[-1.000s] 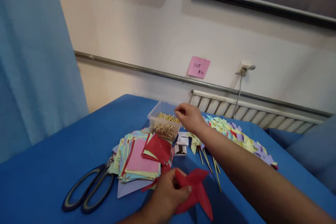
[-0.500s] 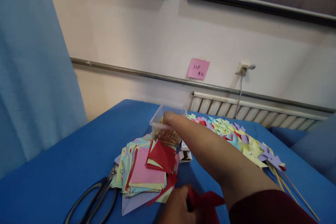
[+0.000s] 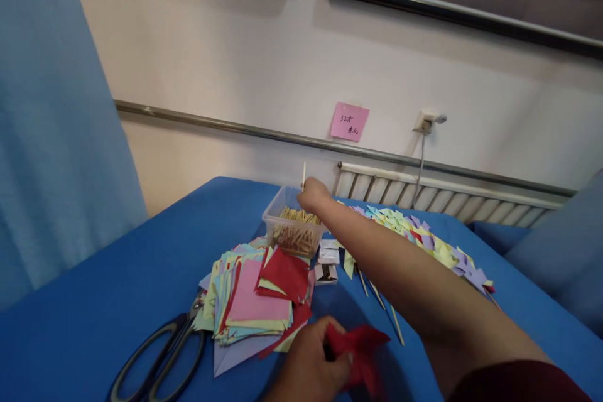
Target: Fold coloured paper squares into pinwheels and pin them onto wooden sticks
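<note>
One red pinwheel [image 3: 362, 350] (blades slightly blurred) juts from the left hand [image 3: 313, 359].

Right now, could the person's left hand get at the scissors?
Probably yes: the scissors lie with their handles uncovered on the blue cloth, though the left hand holds red paper and may need freeing first.

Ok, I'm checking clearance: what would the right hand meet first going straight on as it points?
Probably the metal pipe along the wall, beyond the clear box; depth is unclear.
</note>
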Demonstrator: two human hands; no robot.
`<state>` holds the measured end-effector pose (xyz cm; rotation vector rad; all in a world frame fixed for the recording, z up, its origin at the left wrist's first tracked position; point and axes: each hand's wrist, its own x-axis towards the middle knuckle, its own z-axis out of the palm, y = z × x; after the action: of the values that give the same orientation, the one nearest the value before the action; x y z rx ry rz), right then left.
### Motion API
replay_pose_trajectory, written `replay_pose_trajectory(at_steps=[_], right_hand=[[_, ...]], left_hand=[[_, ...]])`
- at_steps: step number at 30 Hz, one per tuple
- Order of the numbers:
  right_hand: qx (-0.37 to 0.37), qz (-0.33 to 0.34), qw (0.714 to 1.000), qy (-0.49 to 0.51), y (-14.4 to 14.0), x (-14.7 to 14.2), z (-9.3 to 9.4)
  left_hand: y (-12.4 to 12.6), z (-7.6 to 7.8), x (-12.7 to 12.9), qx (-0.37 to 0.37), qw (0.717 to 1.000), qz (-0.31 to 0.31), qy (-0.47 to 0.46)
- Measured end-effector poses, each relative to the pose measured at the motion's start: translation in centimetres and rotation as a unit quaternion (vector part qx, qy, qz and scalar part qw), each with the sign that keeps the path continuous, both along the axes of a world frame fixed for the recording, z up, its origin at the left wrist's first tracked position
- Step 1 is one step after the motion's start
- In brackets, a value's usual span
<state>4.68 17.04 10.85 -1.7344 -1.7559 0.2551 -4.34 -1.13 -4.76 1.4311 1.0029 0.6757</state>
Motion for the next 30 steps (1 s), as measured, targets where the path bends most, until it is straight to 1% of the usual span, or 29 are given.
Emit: replay_pose_trajectory(at_steps=[2, 4, 5, 6, 7, 8, 10, 11, 13, 14, 15, 17, 20, 23, 27, 30], right_hand=[[0.010, -0.003, 0.999, 0.045, -3.4, 1.6, 0.7], [0.034, 0.014, 0.995, 0.095, -8.6, 3.0, 0.3], [0.053, 0.050, 0.979, 0.190, -11.6, 3.6, -0.4], [0.052, 0.070, 0.957, 0.276, -14.6, 4.0, -1.3], [0.034, 0.079, 0.937, 0.339, -17.5, 4.3, -2.5], [0.015, 0.087, 0.919, 0.383, -20.0, 4.6, -3.8], [-0.032, 0.096, 0.895, 0.435, -23.7, 4.9, -6.8], [-0.046, 0.085, 0.893, 0.440, -24.8, 5.1, -8.2], [-0.071, 0.059, 0.901, 0.425, -26.0, 5.4, -10.7], [-0.071, 0.046, 0.910, 0.407, -26.2, 5.5, -11.7], [-0.069, 0.045, 0.917, 0.390, -26.3, 5.7, -12.4], [-0.092, 0.045, 0.915, 0.391, -26.4, 5.9, -13.2], [-0.151, 0.078, 0.882, 0.440, -26.6, 5.9, -13.3], [-0.184, 0.105, 0.850, 0.482, -26.5, 5.9, -13.3], [-0.201, 0.116, 0.817, 0.527, -25.7, 6.1, -13.8], [-0.197, 0.114, 0.810, 0.540, -25.3, 6.1, -14.0]], left_hand=[[0.1, 0.5, -0.1, -0.004, 1.000, 0.011, -0.018], [0.3, 1.0, -0.2, -0.003, 0.999, 0.026, -0.032], [0.5, 1.2, -0.2, -0.006, 0.999, 0.025, -0.040], [0.7, 1.5, -0.2, -0.006, 0.998, 0.030, -0.047], [0.8, 1.8, -0.2, -0.002, 0.998, 0.028, -0.054], [1.0, 2.1, -0.2, -0.001, 0.997, 0.043, -0.059], [1.4, 2.7, -0.1, 0.005, 0.996, 0.067, -0.053], [1.6, 3.0, 0.0, 0.007, 0.996, 0.072, -0.053], [1.8, 3.6, 0.1, 0.010, 0.994, 0.092, -0.049], [1.8, 3.9, 0.2, 0.008, 0.993, 0.106, -0.043], [1.8, 4.2, 0.3, 0.008, 0.993, 0.115, -0.039], [1.7, 4.7, 0.5, 0.013, 0.991, 0.131, -0.031], [1.6, 5.3, 0.7, 0.037, 0.986, 0.161, -0.021], [1.5, 5.7, 1.0, 0.049, 0.983, 0.176, -0.010], [1.4, 5.6, 1.3, 0.042, 0.988, 0.152, 0.003], [1.1, 5.3, 1.5, 0.041, 0.990, 0.134, 0.016]])
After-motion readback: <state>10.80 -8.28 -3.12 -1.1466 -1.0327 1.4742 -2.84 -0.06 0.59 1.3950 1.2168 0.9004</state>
